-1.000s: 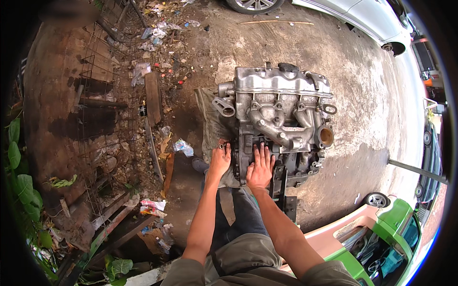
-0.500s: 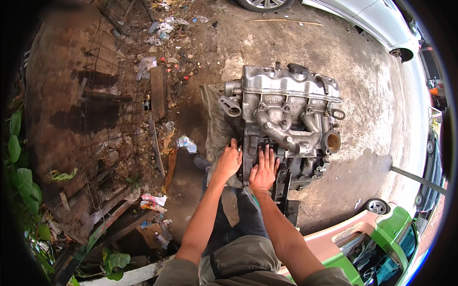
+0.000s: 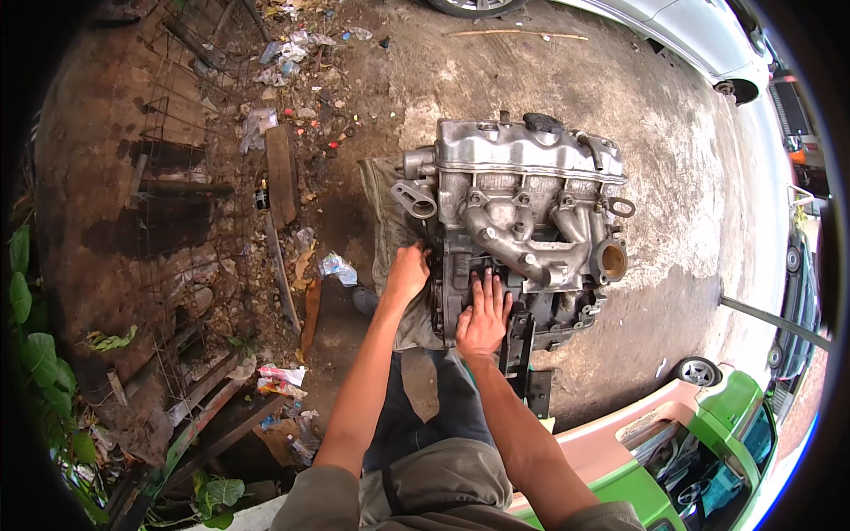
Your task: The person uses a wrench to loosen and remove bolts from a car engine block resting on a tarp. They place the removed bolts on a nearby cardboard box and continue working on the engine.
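A metal engine [image 3: 531,146] with a branched silver manifold [image 3: 518,248] and dark lower block stands in front of me on a crumpled khaki cloth [image 3: 381,190]. My left hand [image 3: 405,270] is at the engine's left side, fingers curled; what they grip is hidden at the edge of the dark casing. My right hand [image 3: 482,314] lies flat on the dark block [image 3: 462,265] below the manifold, fingers spread. A dark metal stand bracket [image 3: 538,394] shows below the engine, beside my right forearm.
Litter [image 3: 336,270], a wooden board [image 3: 282,173], a wire-mesh grid [image 3: 177,124] and leafy plants [image 3: 40,358] are on the left. A silver car [image 3: 673,35] is at top right, a green and pink vehicle [image 3: 726,398] at lower right, and a metal bar [image 3: 770,323] at right.
My left hand has moved slightly upward along the engine's side, fingers still curled. My right hand stays spread on the block. The whole view has shifted a little.
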Demonstrator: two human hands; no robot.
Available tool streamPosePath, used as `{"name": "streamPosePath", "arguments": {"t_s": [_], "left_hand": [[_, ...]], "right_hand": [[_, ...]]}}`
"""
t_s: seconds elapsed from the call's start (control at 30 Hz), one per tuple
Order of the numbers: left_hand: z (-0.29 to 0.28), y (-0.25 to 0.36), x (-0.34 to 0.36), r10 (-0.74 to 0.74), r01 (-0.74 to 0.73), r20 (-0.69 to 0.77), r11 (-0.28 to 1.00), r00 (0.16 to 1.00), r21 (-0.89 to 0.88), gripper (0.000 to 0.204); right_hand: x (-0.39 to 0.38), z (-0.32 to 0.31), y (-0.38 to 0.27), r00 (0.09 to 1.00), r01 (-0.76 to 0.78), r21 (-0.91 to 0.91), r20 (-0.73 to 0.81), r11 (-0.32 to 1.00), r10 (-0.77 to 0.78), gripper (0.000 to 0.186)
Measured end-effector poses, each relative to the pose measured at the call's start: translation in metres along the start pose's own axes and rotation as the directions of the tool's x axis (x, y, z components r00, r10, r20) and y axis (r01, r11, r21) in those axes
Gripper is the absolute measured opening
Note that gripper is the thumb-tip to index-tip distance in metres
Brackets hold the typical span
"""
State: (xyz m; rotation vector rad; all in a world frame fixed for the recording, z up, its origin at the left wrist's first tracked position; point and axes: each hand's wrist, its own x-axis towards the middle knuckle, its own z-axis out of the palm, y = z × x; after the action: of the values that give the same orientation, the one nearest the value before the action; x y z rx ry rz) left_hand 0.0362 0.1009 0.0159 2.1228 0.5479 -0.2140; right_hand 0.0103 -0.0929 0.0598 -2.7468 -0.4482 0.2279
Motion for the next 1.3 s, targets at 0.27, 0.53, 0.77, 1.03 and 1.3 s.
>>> {"name": "streamPosePath", "arguments": {"t_s": [0.27, 0.53, 0.77, 1.03, 1.3], "left_hand": [[0.043, -0.052, 0.042, -0.565, 0.665, 0.402, 0.398, 0.720, -0.632, 0.020], [0.026, -0.045, 0.014, -0.378, 0.396, 0.212, 0.520, 0.901, -0.757, 0.020], [0.031, -0.060, -0.003, -0.563, 0.326, 0.195, 0.141, 0.803, -0.935, 0.023], [0.044, -0.047, -0.023, -0.347, 0.025, -0.215, 0.573, 0.913, -0.820, 0.013], [0.052, -0.013, -0.040, -0.392, 0.012, -0.432, 0.751, 0.812, -0.660, 0.017]], "right_hand": [[0.000, 0.003, 0.002, 1.000, 0.002, -0.002, -0.013, 1.000, -0.002, 0.070], [0.000, 0.000, -0.001, 1.000, -0.007, 0.014, 0.005, 1.000, 0.007, 0.069], [0.000, 0.000, 0.001, 1.000, -0.003, 0.011, 0.004, 1.000, 0.003, 0.069], [0.000, 0.001, 0.000, 1.000, 0.009, 0.007, -0.013, 1.000, -0.009, 0.070], [0.000, -0.001, -0.001, 1.000, 0.002, 0.022, -0.001, 1.000, -0.002, 0.069]]}}
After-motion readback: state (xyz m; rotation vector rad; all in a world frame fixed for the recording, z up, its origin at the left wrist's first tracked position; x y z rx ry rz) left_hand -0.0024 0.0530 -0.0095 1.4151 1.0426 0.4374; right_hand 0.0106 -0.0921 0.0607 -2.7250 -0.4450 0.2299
